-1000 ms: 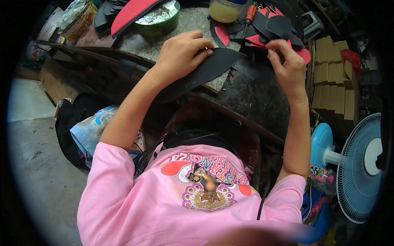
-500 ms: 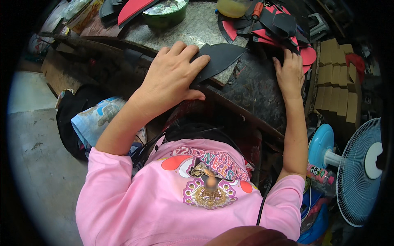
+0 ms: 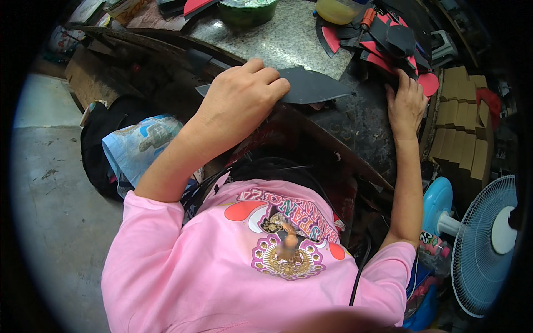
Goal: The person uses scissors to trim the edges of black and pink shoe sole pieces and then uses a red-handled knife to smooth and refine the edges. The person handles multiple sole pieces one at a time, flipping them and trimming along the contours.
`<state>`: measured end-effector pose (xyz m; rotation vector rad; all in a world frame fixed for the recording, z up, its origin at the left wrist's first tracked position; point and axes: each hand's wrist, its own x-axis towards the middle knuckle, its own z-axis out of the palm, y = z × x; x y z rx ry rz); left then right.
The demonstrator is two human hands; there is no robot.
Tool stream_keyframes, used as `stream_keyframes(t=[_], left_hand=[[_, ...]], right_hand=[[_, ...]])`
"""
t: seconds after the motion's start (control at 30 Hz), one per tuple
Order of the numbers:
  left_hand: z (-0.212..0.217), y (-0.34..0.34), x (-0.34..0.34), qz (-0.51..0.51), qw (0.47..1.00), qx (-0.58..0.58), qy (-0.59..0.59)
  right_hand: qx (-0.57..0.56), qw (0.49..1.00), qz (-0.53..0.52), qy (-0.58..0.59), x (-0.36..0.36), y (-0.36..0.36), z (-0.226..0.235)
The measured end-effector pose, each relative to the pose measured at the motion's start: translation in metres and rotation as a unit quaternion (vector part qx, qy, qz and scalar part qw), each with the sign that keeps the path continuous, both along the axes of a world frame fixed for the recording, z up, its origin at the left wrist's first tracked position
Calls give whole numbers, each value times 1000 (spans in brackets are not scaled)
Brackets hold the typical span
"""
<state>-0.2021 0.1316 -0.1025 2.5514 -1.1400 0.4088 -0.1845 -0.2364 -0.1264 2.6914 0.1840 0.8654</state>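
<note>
My left hand (image 3: 244, 91) is closed on a flat black leaf-shaped piece (image 3: 316, 86) with a pointed end, held over the near edge of the bench. The piece sticks out on both sides of the fingers, and my thumb is hidden. On the right, my right hand (image 3: 408, 108) rests on the dark part of the bench top, its fingers stretched forward and its thumb apart. Its fingertips reach the near edge of a heap of black and red cut pieces (image 3: 397, 41). A round red piece (image 3: 428, 85) lies just beside them.
A screwdriver with a red handle (image 3: 367, 19) lies on the heap. Behind stand a bowl of yellowish stuff (image 3: 337, 10) and a green tub (image 3: 248, 13). At the right are stacked brown cardboard boxes (image 3: 456, 130) and a blue fan (image 3: 482, 244). A black bag (image 3: 102, 150) hangs at the left.
My left hand has turned the black piece so that its tip points more to the right and its other end shows left of my hand. My right hand stays by the heap.
</note>
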Motion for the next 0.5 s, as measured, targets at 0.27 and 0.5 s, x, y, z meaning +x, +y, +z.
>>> stream_keyframes(t=[0.27, 0.5], left_hand=[[4, 8, 3, 16, 999, -40, -13], [9, 19, 11, 59, 982, -151, -95]], right_hand=[[22, 997, -47, 56, 4, 15, 21], [194, 943, 160, 218, -48, 90, 2]])
